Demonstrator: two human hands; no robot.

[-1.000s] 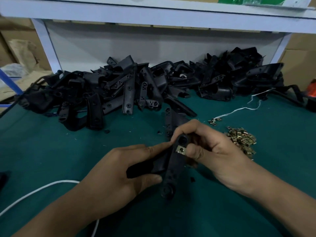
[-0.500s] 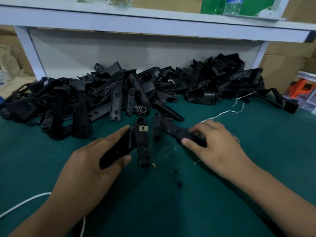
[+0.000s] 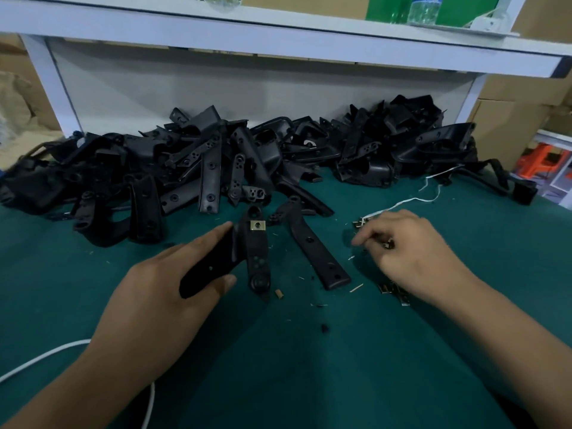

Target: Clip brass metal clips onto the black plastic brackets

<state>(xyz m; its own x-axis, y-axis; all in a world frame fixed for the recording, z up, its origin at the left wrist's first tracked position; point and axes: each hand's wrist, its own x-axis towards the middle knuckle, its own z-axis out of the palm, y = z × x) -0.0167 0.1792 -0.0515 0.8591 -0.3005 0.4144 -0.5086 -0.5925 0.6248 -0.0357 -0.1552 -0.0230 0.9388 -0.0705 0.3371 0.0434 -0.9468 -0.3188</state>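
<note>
Green felt-covered workbench (image 3: 294, 366) under a white shelf (image 3: 278, 41); on the shelf stand a clear plastic bottle (image 3: 422, 9) and a green panel, contents of the bottle not discernible. Along the back of the bench lies a long heap of black plastic brackets (image 3: 216, 162), unsorted, not in any container. A white cord (image 3: 402, 201) runs from the heap toward the right hand.

Left hand (image 3: 161, 298): palm down, forearm entering from lower left, thumb and fingers curled round the wide end of a black plastic bracket with a brass clip fitted (image 3: 257, 258). This bracket's narrow arm has its long axis running near-to-far, round boss toward the person, the square brass metal clip (image 3: 257, 226) seated near the far end.

Right hand (image 3: 411, 252): palm down, forearm entering from lower right, fingers curled over a loose pile of brass clips (image 3: 394, 292) on the felt, fingertips pinching one small brass clip (image 3: 388, 243).

Between the hands lies a second flat black bracket strip (image 3: 312, 246), untouched, long axis diagonal, far end toward the heap, near end toward the right.
</note>
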